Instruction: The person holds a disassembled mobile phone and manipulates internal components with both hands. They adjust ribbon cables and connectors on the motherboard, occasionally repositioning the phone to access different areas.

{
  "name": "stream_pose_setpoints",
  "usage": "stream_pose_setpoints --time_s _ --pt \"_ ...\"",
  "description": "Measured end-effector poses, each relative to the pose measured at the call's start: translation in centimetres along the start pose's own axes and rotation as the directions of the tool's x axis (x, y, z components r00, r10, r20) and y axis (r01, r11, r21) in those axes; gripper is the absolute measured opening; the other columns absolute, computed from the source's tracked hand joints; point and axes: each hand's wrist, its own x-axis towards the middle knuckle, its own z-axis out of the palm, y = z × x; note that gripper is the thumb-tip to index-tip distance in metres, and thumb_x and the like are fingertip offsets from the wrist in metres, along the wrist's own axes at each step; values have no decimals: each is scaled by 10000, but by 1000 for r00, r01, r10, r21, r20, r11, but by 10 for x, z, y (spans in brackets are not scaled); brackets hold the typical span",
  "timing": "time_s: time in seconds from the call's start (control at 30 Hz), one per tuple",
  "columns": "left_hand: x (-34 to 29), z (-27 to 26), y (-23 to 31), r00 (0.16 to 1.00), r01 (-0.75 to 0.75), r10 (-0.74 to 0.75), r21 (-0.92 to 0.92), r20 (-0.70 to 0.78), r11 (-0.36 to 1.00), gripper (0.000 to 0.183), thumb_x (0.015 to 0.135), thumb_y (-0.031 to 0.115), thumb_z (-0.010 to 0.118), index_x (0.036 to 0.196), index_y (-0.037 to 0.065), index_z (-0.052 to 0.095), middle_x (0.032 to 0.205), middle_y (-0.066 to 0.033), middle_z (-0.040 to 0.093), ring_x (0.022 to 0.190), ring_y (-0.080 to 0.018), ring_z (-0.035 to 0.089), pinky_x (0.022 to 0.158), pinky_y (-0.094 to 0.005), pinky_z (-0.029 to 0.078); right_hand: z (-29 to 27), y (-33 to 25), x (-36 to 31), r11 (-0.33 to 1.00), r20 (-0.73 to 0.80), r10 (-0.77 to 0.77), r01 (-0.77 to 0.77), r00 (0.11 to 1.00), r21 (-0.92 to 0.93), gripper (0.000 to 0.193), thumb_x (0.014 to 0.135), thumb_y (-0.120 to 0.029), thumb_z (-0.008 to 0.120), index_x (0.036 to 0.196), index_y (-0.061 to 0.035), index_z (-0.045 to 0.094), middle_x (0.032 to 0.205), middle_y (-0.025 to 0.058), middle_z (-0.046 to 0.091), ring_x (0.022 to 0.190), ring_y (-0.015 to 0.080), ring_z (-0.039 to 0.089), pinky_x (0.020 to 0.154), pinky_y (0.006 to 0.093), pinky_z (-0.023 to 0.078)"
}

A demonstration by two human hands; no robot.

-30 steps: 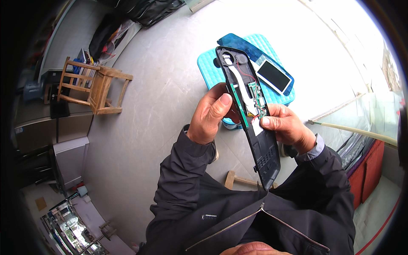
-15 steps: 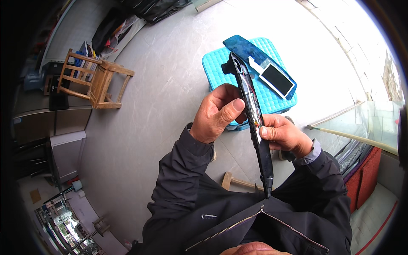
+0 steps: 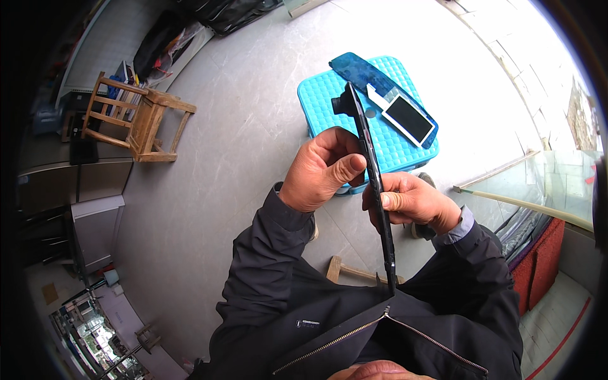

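Between my hands stands a long, thin black dash cam housing [image 3: 373, 168], seen nearly edge-on. A round lens barrel [image 3: 341, 105] juts from its far end. My left hand [image 3: 320, 172] is closed on the housing's left side, thumb near its edge and the other fingers partly hidden. From the right, my right hand [image 3: 421, 201] grips it lower down, thumb against the edge. Beyond them, a glossy blue mirror-like panel [image 3: 356, 69] lies on a light-blue quilted stool [image 3: 322, 95]. On that panel rests a dark screen with a white frame [image 3: 410, 120].
A wooden chair [image 3: 149, 123] stands on the grey tiled floor [image 3: 234, 101] at the left. A glass panel with a pale edge strip [image 3: 532, 204] and a red mat [image 3: 538, 266] are at the right. A piece of wooden frame [image 3: 334, 269] shows by my legs.
The housing has turned edge-on, so the wires and parts inside it no longer show. Both hands keep hold of it, and the right fingers now reach further round behind.
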Motion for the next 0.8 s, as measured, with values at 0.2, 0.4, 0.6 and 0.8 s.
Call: stream_pose_setpoints --time_s 0.2,0.4,0.6,0.8 --pt "1 -1 -1 998 -40 40 2 47 999 371 1001 366 801 1114 67 612 931 -9 682 801 -88 605 736 -280 527 1 -2 1 999 -56 11 -13 998 -41 389 1023 -314 787 1224 5 694 913 26 675 754 117 619 637 251 445" --pt "-2 0 1 1000 -15 17 -53 26 998 290 1052 278 769 1134 54 603 960 -28 682 823 -94 600 748 -288 522 8 -7 0 992 -92 -45 33 995 -125 361 1043 -385 766 1232 -84 706 781 -108 542 576 1 405 518 196 278" --pt "-2 -1 0 999 -35 38 -103 28 994 251 1051 194 769 1169 50 601 994 -23 682 864 -88 615 769 -280 524 9 -10 2 985 -133 -72 50 988 -163 354 1051 -360 761 1286 -99 716 774 -122 551 603 -3 405 540 196 291" --pt "-3 -1 -6 999 -41 42 -106 7 994 264 1026 105 783 1208 49 600 1062 -17 679 947 -87 651 838 -271 552 12 -15 2 939 -222 -156 74 963 -336 376 1044 -380 768 1306 -111 742 783 -130 545 665 9 396 602 203 333"
